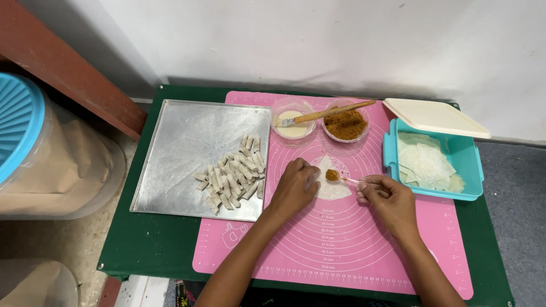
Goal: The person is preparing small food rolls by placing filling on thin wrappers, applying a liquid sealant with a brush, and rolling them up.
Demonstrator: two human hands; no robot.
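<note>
A thin white triangular wrapper lies on the pink silicone mat. My left hand rests on the wrapper's left edge and holds it flat. My right hand grips a small clear spoon whose bowl carries brown crumbly filling over the wrapper. Behind them stand a bowl of brown filling and a bowl of pale paste, with a wooden-handled brush laid across both.
A metal tray on the left holds several small rolled pieces. A teal box of wrappers sits at the right, its cream lid tilted on the rim. The green table meets a white wall; plastic containers stand left.
</note>
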